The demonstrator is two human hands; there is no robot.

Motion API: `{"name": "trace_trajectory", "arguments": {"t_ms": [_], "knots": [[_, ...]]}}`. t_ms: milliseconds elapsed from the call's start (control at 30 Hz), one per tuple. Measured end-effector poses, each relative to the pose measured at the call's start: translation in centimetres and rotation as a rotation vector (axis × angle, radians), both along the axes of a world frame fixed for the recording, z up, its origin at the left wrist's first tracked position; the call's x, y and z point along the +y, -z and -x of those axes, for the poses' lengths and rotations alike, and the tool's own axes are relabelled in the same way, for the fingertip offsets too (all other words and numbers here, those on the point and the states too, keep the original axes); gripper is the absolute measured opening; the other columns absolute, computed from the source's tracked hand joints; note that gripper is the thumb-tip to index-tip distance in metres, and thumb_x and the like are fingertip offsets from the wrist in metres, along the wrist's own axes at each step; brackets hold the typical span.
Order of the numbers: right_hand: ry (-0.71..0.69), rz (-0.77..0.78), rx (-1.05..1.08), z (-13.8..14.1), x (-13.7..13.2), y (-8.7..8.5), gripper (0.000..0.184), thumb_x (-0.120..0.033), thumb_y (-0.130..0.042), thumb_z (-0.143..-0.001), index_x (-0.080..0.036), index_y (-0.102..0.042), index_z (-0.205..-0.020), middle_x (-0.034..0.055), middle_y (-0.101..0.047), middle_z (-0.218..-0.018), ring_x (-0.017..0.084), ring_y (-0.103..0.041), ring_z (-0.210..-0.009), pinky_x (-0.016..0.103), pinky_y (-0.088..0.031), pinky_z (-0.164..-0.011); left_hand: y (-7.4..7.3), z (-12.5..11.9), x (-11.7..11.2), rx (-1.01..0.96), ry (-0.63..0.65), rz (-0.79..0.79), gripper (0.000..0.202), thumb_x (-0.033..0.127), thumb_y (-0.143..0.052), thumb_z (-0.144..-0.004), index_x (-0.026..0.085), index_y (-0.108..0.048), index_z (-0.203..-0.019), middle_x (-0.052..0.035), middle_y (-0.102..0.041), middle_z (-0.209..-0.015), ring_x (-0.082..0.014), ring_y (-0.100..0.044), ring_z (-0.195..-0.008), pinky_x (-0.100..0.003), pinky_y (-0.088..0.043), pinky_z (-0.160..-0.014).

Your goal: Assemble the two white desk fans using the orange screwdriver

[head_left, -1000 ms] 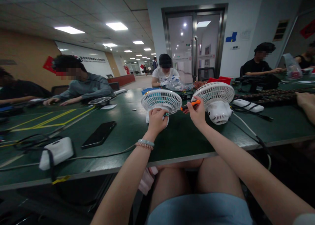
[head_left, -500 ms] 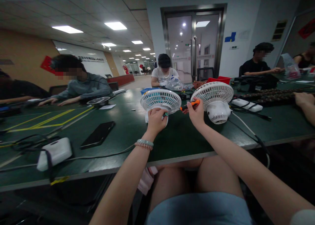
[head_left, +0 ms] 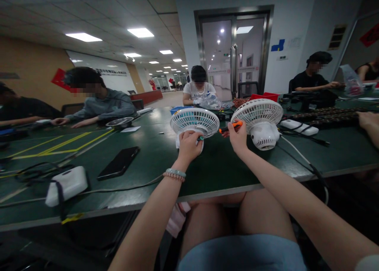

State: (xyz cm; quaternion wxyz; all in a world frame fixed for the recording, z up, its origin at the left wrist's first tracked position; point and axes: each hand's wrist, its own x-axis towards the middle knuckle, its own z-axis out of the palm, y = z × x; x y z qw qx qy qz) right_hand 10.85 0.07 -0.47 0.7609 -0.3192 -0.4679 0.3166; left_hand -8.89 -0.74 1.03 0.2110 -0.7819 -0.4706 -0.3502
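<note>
My left hand is closed round the white body of a small fan with a blue-and-white grille, holding it on the dark green table. My right hand grips an orange-handled screwdriver whose tip points left toward that fan. A second white fan stands just to the right of my right hand, its grille tilted up.
A black phone and a white power pack with cables lie on the left. A white device and cables lie on the right. Several people sit round the table; another person's hand rests at far right.
Hardly anything has moved. My right hand with the screwdriver has shifted slightly, and the view has wobbled a little.
</note>
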Motion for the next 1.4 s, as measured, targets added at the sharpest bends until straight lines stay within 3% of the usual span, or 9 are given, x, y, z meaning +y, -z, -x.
{"name": "trace_trajectory", "arguments": {"t_ms": [567, 800, 1000, 1200, 1400], "knots": [[0.012, -0.113, -0.119, -0.1, -1.4, -0.7, 0.052, -0.05, -0.059, -0.076, -0.023, -0.038, -0.115, -0.0028, -0.056, -0.071, 0.014, -0.058, -0.051, 0.03, -0.05, -0.05, 0.1, -0.1, 0.3, -0.03, 0.007, -0.018, 0.022, 0.022, -0.058, -0.071, 0.024, -0.064, -0.092, -0.0036, -0.064, -0.088, -0.0224, -0.053, -0.094, -0.041, -0.033, -0.09], [-0.016, -0.159, -0.1, -0.8, -1.4, -0.7, 0.042, -0.057, -0.034, -0.086, -0.023, -0.049, -0.105, 0.0004, -0.057, -0.071, 0.015, -0.059, -0.056, 0.029, -0.047, -0.049, -0.1, -0.2, -0.2, -0.049, -0.011, 0.018, 0.021, 0.023, -0.057, -0.072, 0.025, -0.064, -0.092, -0.0032, -0.066, -0.088, -0.0231, -0.053, -0.094, -0.041, -0.034, -0.091], [-0.049, -0.127, -0.059, -1.8, -0.4, -0.7, 0.04, -0.054, -0.043, -0.083, -0.019, -0.058, -0.094, 0.0049, -0.063, -0.082, 0.016, -0.06, -0.059, 0.032, -0.049, -0.052, 0.2, -0.3, -0.4, -0.006, -0.005, -0.014, 0.02, 0.022, -0.055, -0.075, 0.023, -0.063, -0.094, -0.0053, -0.065, -0.09, -0.0231, -0.053, -0.095, -0.041, -0.035, -0.091], [-0.051, -0.111, -0.092, -2.1, -0.3, -1.0, 0.041, -0.055, -0.047, -0.08, -0.018, -0.061, -0.093, 0.0033, -0.063, -0.073, 0.016, -0.059, -0.056, 0.031, -0.049, -0.05, 0.4, 0.0, -0.2, -0.014, 0.008, -0.007, 0.021, 0.023, -0.053, -0.078, 0.023, -0.064, -0.096, -0.0049, -0.066, -0.09, -0.0224, -0.053, -0.097, -0.04, -0.035, -0.092], [0.093, -0.116, -0.185, -1.9, -1.4, -1.5, 0.04, -0.056, -0.05, -0.079, -0.019, -0.06, -0.091, -0.0022, -0.058, -0.063, 0.012, -0.053, -0.047, 0.026, -0.044, -0.046, 0.4, 0.1, -0.3, -0.016, 0.017, -0.02, 0.02, 0.023, -0.054, -0.077, 0.024, -0.064, -0.095, -0.0036, -0.067, -0.089, -0.0219, -0.053, -0.097, -0.04, -0.035, -0.093]]}}
